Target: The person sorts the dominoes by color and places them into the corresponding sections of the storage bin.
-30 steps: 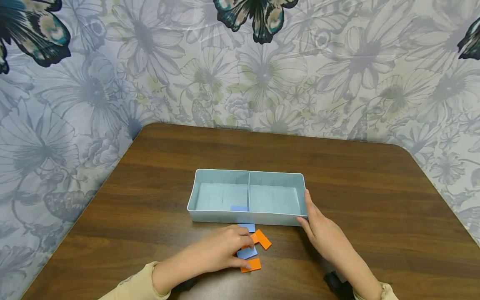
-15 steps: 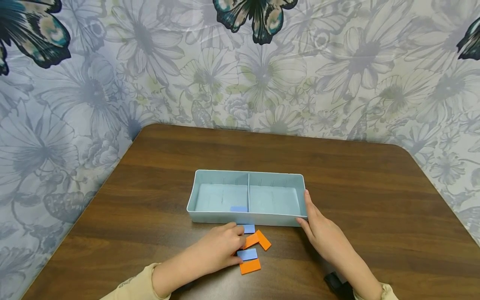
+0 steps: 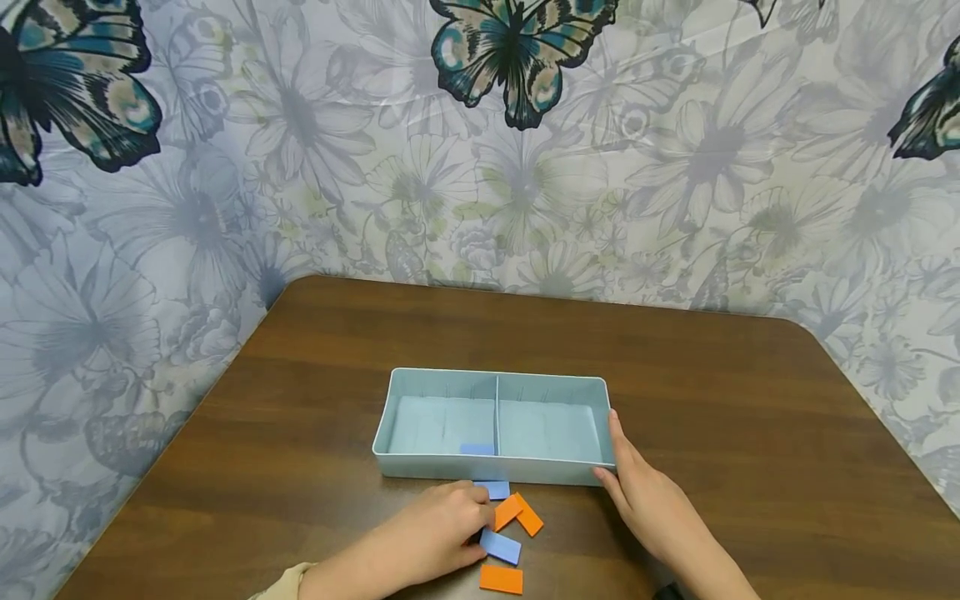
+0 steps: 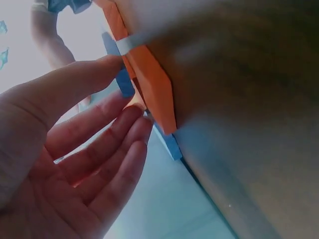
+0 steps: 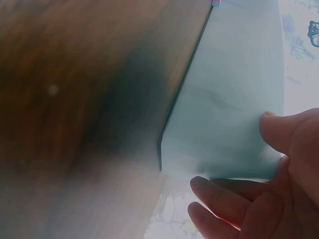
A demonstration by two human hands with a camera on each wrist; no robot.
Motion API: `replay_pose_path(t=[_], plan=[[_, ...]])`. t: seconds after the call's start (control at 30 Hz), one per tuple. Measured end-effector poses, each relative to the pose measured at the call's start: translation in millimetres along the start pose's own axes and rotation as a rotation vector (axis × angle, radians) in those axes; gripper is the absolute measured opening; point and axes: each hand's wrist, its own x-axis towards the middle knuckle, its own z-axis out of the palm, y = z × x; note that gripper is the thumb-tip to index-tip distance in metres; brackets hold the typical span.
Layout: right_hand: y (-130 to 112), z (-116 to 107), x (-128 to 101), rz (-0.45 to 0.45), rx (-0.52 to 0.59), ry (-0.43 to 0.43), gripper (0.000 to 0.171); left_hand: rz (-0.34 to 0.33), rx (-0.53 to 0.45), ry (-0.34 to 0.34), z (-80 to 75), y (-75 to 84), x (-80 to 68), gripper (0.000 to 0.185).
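Note:
In the head view, my left hand (image 3: 442, 533) pinches one end of a small blue rectangular tile (image 3: 501, 547) between thumb and index finger. The left wrist view shows that blue tile (image 4: 124, 82) at the thumb tip, next to orange tiles (image 4: 157, 92). A light-blue two-compartment box (image 3: 540, 472) stands behind the tiles. At its right front corner, my right hand (image 3: 656, 504) holds the box, thumb on the front wall and fingers along the end wall. One blue tile (image 3: 477, 449) lies in the left compartment, beside the divider.
Near the left hand, two orange tiles (image 3: 528, 515) touch at an angle, and another orange tile (image 3: 501, 579) lies closer to me. A blue tile (image 3: 492, 490) lies against the box front. The brown wooden table (image 3: 712, 392) reaches the flowered wall (image 3: 420, 192).
The blue tile by my left thumb has turned and come apart from the nearest orange tile. My right hand stays at the box corner. The head view has tilted up slightly.

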Motion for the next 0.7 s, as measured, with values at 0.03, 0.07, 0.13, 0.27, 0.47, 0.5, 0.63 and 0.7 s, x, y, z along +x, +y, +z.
replay_pose_path(t=[0.03,0.07,0.13,0.27,0.47,0.5,0.63,0.7], plan=[[-0.2,0.9,-1.3,-0.001,0.001,0.002,0.070,0.003,-0.016,0.008,0.7,0.2,-0.6,0.017],[-0.5,1.5,-2.1,-0.003,0.003,0.006,0.070,0.007,-0.030,0.016,0.9,0.0,-0.9,0.017],[-0.8,1.8,-2.5,-0.010,0.003,0.015,0.070,0.016,-0.049,0.032,0.5,-1.1,-0.7,0.017],[-1.0,0.8,-1.6,-0.016,-0.003,0.020,0.070,0.027,-0.075,0.046,-1.3,-3.6,0.2,0.016],[-1.0,0.2,-0.8,-0.014,-0.006,0.009,0.071,0.025,-0.102,0.044,-2.7,-4.0,-0.1,0.014],[-1.0,0.2,-0.9,-0.012,-0.005,0.006,0.071,0.024,-0.106,0.043,-2.8,-3.8,-0.3,0.014],[-0.8,0.3,-1.7,-0.004,-0.003,0.000,0.070,0.019,-0.118,0.038,-3.0,-2.5,-0.6,0.013],[-0.7,0.4,-2.3,0.000,-0.002,-0.003,0.070,0.021,-0.123,0.039,-3.1,-1.9,-0.7,0.012]])
